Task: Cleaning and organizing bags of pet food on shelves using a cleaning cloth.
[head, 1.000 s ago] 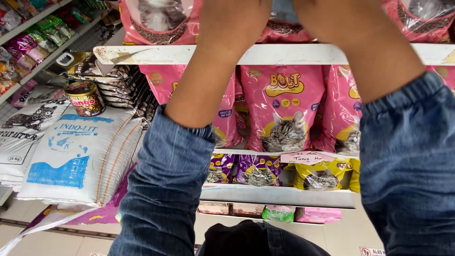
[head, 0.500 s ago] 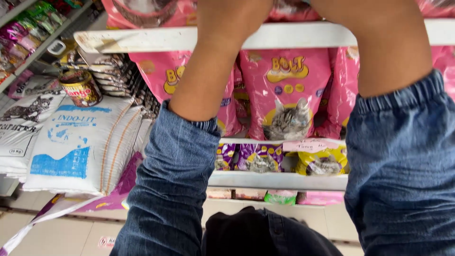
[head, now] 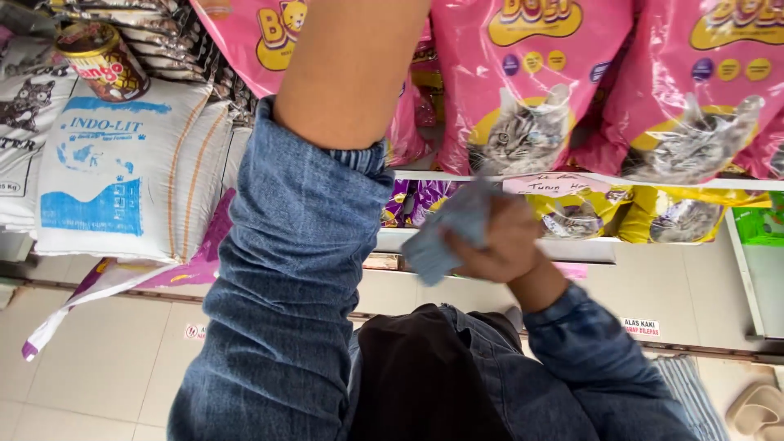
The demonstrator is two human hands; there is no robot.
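Dark garment (head: 425,376): nearest the camera, below the white shelf board (head: 694,181), on the person's chest, between the two denim sleeves.
Left sleeve (head: 294,269): rises from below the shelf board, across its left end and above it. The bare left forearm (head: 351,73) carries on up and out of the picture.
Left hand: cut off by the top edge. Whether it is released, clenched or holding something cannot be told.
Right hand (head: 506,241): just below and in front of the shelf board, fingers closed around a pale blue-grey piece (head: 445,237).
Pale blue-grey piece: in the right hand's grasp, held clear of the shelf and touching nothing on it. It is blurred; cloth or soft packet, I cannot say which.
Handwritten tag (head: 555,184): on the front edge of the shelf board, just above the right hand.
Pink cat-food bags (head: 531,82): upright in a row on top of the shelf board, packed side by side.
Purple pouches (head: 425,196) and yellow pouches (head: 678,216): on the tier under the shelf board, partly hidden behind the right hand.
White sack (head: 122,171): well left of the shelf board, leaning, with a round tin (head: 102,57) above it.
State of the work: as I judge it, the rows stand full and orderly. The piece is in hand, not set down anywhere.
Hard to make out: what the left arm reaches above the frame, and the lower tier behind the sleeve.
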